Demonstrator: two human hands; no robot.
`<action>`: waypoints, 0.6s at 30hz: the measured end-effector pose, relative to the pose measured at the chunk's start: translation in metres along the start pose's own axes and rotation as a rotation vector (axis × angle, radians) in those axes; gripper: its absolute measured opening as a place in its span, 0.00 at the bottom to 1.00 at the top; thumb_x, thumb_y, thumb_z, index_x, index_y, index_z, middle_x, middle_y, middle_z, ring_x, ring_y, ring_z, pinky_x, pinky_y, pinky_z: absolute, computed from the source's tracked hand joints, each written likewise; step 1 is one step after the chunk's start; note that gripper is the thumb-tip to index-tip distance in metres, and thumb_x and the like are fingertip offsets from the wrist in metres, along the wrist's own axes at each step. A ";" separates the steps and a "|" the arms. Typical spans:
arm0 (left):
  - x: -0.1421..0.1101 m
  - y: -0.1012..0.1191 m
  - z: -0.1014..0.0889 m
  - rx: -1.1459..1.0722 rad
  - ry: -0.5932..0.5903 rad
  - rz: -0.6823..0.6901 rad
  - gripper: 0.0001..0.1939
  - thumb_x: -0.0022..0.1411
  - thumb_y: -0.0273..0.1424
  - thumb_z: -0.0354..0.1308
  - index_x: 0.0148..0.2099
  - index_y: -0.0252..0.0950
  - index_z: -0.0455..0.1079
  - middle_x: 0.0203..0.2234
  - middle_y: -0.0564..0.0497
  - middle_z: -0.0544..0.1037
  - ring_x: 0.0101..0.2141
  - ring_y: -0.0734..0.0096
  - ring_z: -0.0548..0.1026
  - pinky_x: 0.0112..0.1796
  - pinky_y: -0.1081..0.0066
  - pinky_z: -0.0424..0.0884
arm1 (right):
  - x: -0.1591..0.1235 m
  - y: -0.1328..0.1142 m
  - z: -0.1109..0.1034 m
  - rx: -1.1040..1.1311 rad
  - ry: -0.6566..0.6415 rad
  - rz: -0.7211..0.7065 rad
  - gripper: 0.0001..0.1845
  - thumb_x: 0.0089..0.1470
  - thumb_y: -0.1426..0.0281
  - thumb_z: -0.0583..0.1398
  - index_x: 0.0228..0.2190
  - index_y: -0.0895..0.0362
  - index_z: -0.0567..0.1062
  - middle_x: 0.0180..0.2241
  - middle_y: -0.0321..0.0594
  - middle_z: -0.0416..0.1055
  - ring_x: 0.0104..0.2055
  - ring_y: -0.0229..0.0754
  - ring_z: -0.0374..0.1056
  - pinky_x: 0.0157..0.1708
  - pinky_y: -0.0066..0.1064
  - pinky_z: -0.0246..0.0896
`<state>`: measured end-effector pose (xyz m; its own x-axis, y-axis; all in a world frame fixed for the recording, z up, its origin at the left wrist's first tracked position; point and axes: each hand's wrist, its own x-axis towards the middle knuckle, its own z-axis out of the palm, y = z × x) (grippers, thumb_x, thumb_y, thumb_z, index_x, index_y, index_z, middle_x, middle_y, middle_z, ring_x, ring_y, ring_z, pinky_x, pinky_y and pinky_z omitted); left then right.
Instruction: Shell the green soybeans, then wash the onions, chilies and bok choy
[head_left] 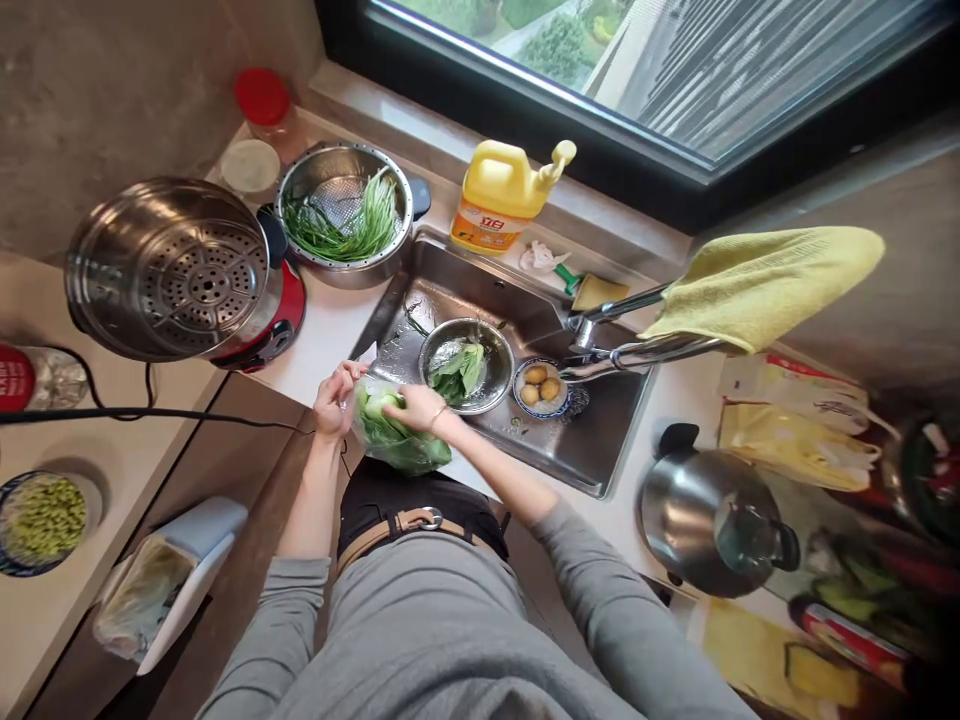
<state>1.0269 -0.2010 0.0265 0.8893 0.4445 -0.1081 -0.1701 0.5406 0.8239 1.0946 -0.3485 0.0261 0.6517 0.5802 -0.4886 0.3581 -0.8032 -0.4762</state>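
Note:
My left hand (337, 400) is closed on the rim of a clear plastic bag (421, 462), held at the front edge of the sink. Inside the bag is leafy green bok choy (375, 410). My right hand (420, 408) reaches into the bag's mouth, its fingers closed on the bok choy and partly hidden by it. Just beyond, in the sink (592, 455), stands a metal bowl (498, 385) with loose bok choy leaves (459, 375) in it. Beside that bowl, a small blue-patterned bowl (520, 385) holds several round, brownish-yellow items (535, 375).
A steel colander (409, 205) of long green stalks sits left of the sink, near a large steamer pot (97, 290). Behind stands a yellow detergent jug (495, 195). A yellow cloth (765, 280) hangs over the faucet (600, 335). A steel pot (690, 510) is at right.

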 end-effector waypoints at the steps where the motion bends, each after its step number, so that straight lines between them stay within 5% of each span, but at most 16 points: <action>1: 0.000 -0.003 0.000 0.023 -0.004 -0.008 0.29 0.57 0.44 0.59 0.14 0.35 0.51 0.25 0.50 0.64 0.36 0.68 0.68 0.55 0.60 0.63 | -0.002 -0.013 0.013 -0.067 0.025 0.032 0.27 0.52 0.51 0.61 0.38 0.64 0.74 0.39 0.53 0.75 0.41 0.49 0.71 0.37 0.33 0.64; 4: -0.002 -0.010 -0.002 0.095 0.009 -0.026 0.28 0.56 0.45 0.59 0.14 0.35 0.52 0.25 0.49 0.65 0.36 0.68 0.69 0.53 0.62 0.64 | -0.002 -0.033 0.039 -0.125 0.080 0.078 0.37 0.49 0.48 0.62 0.47 0.69 0.69 0.46 0.61 0.71 0.47 0.57 0.68 0.45 0.41 0.62; 8: 0.001 -0.016 -0.007 0.107 0.057 0.019 0.26 0.56 0.45 0.59 0.16 0.35 0.55 0.28 0.49 0.67 0.38 0.68 0.70 0.52 0.64 0.64 | 0.002 -0.021 0.042 0.002 0.112 0.016 0.35 0.45 0.49 0.65 0.42 0.67 0.73 0.40 0.57 0.74 0.44 0.58 0.69 0.48 0.44 0.60; 13: 0.008 -0.015 -0.012 0.094 0.114 0.070 0.25 0.57 0.44 0.58 0.17 0.35 0.57 0.28 0.50 0.68 0.38 0.69 0.70 0.53 0.63 0.63 | -0.019 0.001 0.029 0.524 0.321 -0.112 0.36 0.38 0.52 0.68 0.46 0.60 0.73 0.44 0.48 0.74 0.46 0.49 0.70 0.50 0.39 0.63; 18: 0.010 -0.004 -0.022 0.058 0.131 0.077 0.29 0.56 0.44 0.59 0.15 0.35 0.49 0.23 0.51 0.64 0.33 0.70 0.68 0.52 0.60 0.65 | -0.050 0.021 -0.003 1.031 0.656 -0.083 0.40 0.39 0.43 0.63 0.46 0.59 0.73 0.42 0.48 0.74 0.44 0.49 0.71 0.45 0.39 0.67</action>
<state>1.0274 -0.1827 0.0103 0.8109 0.5744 -0.1120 -0.2073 0.4608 0.8629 1.0711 -0.3944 0.0427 0.9721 0.2071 -0.1097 -0.0882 -0.1103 -0.9900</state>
